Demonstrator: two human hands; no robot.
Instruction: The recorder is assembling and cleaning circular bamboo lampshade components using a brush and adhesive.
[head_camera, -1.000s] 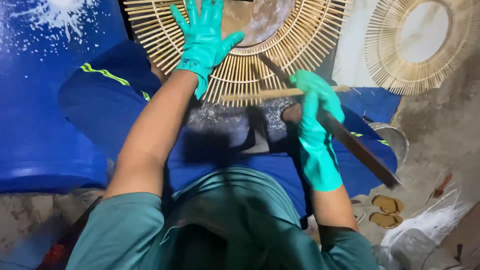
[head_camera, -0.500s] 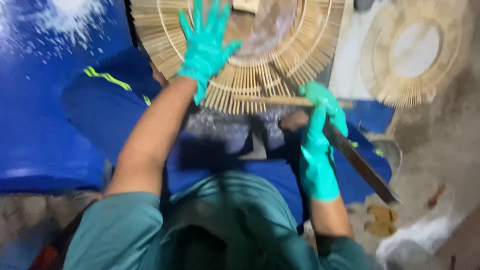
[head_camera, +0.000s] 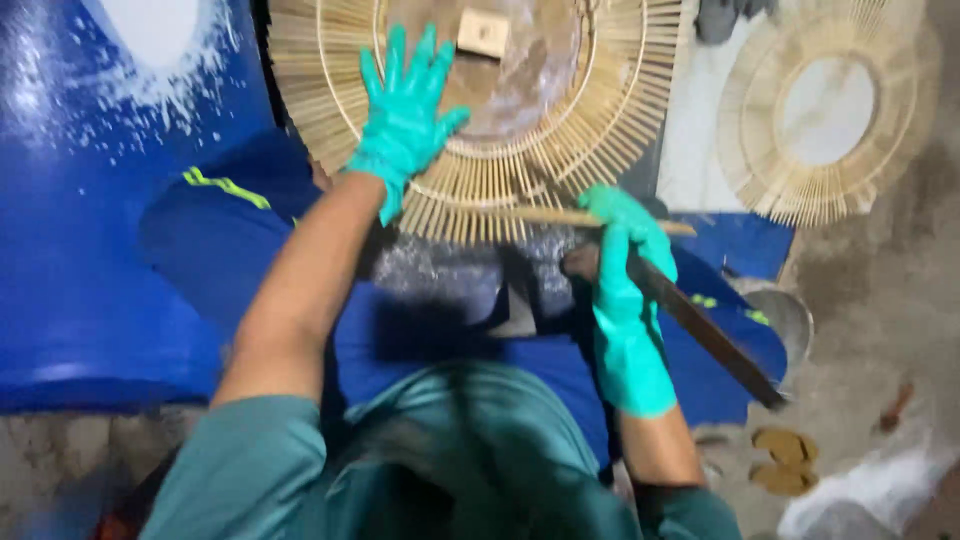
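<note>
- Far left of the frame: a large blue drum (head_camera: 80, 230), spattered white near the top.
- Left of centre: left hand (head_camera: 405, 115) in a teal glove, fingers spread wide, palm pressed flat on the spokes of a round bamboo sunburst frame (head_camera: 600, 110).
- Top centre: that frame filling the upper middle, thin sticks radiating from a dull disc (head_camera: 530, 70) at its middle, a small pale wooden block (head_camera: 483, 32) lying on the disc.
- Below the frame, centre: blue trousers (head_camera: 230, 225) with yellow-green stripes, the frame's lower edge resting over the lap.
- Right of centre: right hand (head_camera: 625, 235), also teal-gloved, closed around a thin bamboo stick (head_camera: 540, 214) held level at the frame's lower rim, together with a dark long blade (head_camera: 710, 335) slanting down toward the lower right.
- Upper right: a second sunburst frame (head_camera: 825, 110), pale centre, lying well apart from the hands.
- Lower right: grey floor (head_camera: 880, 330).
</note>
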